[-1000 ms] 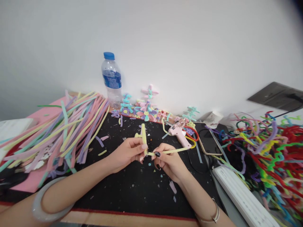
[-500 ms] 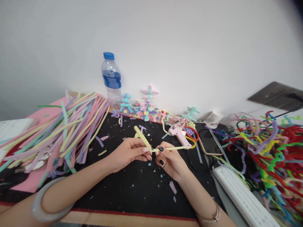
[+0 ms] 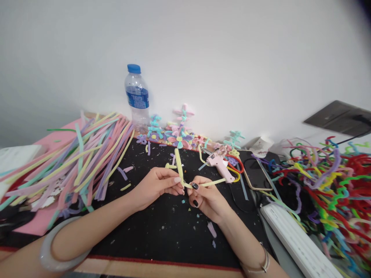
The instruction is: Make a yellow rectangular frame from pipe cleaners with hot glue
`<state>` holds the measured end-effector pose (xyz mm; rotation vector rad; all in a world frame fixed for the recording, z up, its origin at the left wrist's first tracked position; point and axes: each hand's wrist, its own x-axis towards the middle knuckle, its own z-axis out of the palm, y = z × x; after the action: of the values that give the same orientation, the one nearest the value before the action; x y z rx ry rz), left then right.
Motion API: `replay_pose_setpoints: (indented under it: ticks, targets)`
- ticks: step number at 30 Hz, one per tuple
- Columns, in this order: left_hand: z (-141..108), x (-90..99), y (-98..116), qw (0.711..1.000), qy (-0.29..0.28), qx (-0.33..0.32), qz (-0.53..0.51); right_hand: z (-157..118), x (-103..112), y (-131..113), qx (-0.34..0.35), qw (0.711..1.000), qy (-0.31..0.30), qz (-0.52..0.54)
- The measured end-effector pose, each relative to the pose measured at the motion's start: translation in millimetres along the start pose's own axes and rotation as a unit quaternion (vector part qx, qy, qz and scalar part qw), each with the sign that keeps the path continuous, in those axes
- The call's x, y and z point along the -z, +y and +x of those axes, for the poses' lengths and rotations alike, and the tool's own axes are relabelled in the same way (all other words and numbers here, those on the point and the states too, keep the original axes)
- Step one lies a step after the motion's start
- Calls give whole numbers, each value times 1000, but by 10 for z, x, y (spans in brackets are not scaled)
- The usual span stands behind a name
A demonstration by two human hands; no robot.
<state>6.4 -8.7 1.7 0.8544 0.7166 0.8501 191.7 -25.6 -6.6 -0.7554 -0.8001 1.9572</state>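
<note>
Above the black mat [image 3: 162, 235] both my hands pinch one yellow pipe cleaner [image 3: 179, 166]. My left hand [image 3: 162, 183] is closed on its thicker, upright part, close to a bend. Just right of that bend, my right hand [image 3: 207, 197] grips the thin stretch between thumb and fingers. From there the loose end runs out rightward toward the pink glue gun [image 3: 222, 166]. Behind my left hand lie a short yellow piece [image 3: 171, 166] and a small purple piece [image 3: 173, 158] on the mat.
Pastel pipe cleaners [image 3: 95, 154] are heaped at left, bright curly ones [image 3: 327, 193] at right. Along the wall stand a water bottle [image 3: 137, 96] and small pipe-cleaner figures [image 3: 183, 116]. A phone [image 3: 257, 173], a paper cup [image 3: 261, 146] and a white power strip [image 3: 298, 239] are right of the mat.
The thick part of the yellow pipe cleaner has swung from leaning left to nearly upright. My right hand has shifted slightly left and down; the left hand has barely moved.
</note>
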Motion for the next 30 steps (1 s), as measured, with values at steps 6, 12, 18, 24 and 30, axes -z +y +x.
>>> replay_pose_setpoints:
  ticks: [6, 12, 18, 24, 30]
  targets:
    - [1, 33, 8, 999, -34, 18, 29, -10, -15, -34, 58, 997, 19, -53]
    - [-20, 16, 9, 980, -127, 84, 124, -15, -38, -2, 18, 997, 30, -74]
    - [-25, 18, -18, 968, -175, 122, 133, -36, -45, 12, -13, 996, 26, -79]
    - [-32, 21, -30, 974, -173, 140, 43, -34, -51, 6, 6, 998, 50, -48]
    - [-34, 25, -55, 963, -205, 177, -1, -44, -76, -9, -1, 998, 45, -43]
